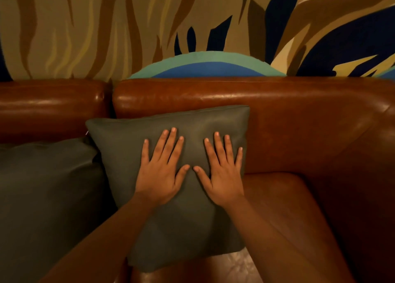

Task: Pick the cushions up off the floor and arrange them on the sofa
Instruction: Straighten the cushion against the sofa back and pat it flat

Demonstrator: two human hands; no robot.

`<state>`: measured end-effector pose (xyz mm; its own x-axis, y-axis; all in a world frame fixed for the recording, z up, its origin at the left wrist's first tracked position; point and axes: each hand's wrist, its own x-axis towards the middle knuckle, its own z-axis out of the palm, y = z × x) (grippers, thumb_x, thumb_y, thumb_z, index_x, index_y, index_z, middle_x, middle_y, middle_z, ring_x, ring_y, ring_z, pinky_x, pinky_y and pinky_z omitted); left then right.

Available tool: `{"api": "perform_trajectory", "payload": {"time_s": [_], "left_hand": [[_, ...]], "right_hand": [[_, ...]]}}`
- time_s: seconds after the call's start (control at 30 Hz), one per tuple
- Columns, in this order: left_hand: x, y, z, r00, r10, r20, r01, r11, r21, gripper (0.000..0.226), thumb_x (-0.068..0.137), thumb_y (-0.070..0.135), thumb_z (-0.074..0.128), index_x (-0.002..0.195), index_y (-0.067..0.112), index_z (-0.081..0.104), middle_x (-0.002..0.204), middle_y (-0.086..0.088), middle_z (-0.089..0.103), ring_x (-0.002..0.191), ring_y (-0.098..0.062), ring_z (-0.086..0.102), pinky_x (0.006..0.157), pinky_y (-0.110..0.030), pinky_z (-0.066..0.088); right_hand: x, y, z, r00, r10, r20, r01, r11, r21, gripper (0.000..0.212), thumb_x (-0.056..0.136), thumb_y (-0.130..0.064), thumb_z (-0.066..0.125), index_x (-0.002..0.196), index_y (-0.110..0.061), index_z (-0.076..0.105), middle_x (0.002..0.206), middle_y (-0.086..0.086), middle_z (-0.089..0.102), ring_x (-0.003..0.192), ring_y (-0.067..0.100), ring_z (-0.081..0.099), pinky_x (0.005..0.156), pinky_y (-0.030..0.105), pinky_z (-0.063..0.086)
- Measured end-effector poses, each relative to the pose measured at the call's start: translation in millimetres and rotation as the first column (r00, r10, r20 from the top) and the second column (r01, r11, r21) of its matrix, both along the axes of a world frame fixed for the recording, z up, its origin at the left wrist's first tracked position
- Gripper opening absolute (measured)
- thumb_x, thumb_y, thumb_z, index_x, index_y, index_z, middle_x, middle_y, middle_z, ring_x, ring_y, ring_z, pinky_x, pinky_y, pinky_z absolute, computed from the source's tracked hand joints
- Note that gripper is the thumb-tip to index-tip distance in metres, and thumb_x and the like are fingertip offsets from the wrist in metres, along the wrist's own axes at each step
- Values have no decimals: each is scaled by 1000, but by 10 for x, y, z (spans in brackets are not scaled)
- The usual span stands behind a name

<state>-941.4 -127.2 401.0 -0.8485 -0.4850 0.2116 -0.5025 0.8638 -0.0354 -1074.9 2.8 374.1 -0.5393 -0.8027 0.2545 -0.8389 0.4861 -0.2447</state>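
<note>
a square dark grey-green cushion (pixel 188 227) stood propped on a glossy brown leather sofa (pixel 299 122), its back leaning against the backrest and its lower edge down on the seat, near the right end where the armrest curved round. its cover looked smooth and matte, faintly leathery, with a thin seam along the top edge and crisp corners. the top edge ran at a slight tilt, higher on the right, and the upper left corner reached across the gap between the two backrest sections. the left hand (pixel 159 175) and the right hand (pixel 223 175) lay flat on its front face, side by side, with the thumb tips nearly meeting at the middle. the grip of each hand was wide: the fingers were straight and spread, pressing on the cover and curled round nothing. both bare forearms reached up from the lower edge of the view. a second dark grey-green cushion (pixel 47 197) of the same plain look sat just to the left on the seat, touching the first along its left edge; which of the two overlapped the other could not be told. behind the sofa rose a painted wall mural (pixel 106 26) of tan, ochre and navy streaks, with a teal and blue arc just above the backrest.
</note>
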Motion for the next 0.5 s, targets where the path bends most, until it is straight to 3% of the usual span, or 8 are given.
{"api": "perform_trajectory", "payload": {"time_s": [0.23, 0.33, 0.43, 0.5], "left_hand": [[-113, -81, -188, 1000, 15, 13, -14, 998, -59, 68, 94, 50, 27, 151, 15, 17, 161, -6, 6, 149, -22, 7, 115, -55, 3], [-135, -27, -190, 999, 14, 39, -12, 998, -57, 69, 94, 51, 26, 151, 13, 20, 160, -9, 10, 148, -23, 9, 115, -56, 4], [-146, 56, -165, 999, 24, 36, -22, 998, -63, 69, 94, 51, 26, 150, 11, 23, 160, -10, 13, 148, -24, 10, 115, -56, 2], [-169, 115, -104, 999, 39, 23, -37, 997, -72, 69, 94, 50, 27, 150, 11, 23, 160, -10, 12, 148, -24, 10, 114, -57, 0]], "right_hand": [[-88, -120, -207, 999, 5, 35, -3, 998, -62, 70, 95, -63, 25, 155, -31, 7, 164, -4, 0, 152, 23, -3, 116, 62, 3], [-46, -20, -175, 998, -17, 68, 28, 987, -161, 67, 95, -61, 29, 154, -30, 17, 164, 1, 8, 152, 23, 1, 118, 57, 0], [149, 323, -325, 907, -249, 340, 343, 905, -252, 66, 94, -63, 27, 153, -32, 22, 164, -1, 13, 152, 17, 2, 119, 45, -4], [356, 628, -590, 698, -336, 632, 568, 798, -203, 70, 91, -67, 27, 151, -30, 26, 161, -4, 20, 150, 14, 11, 122, 43, 4]]}}
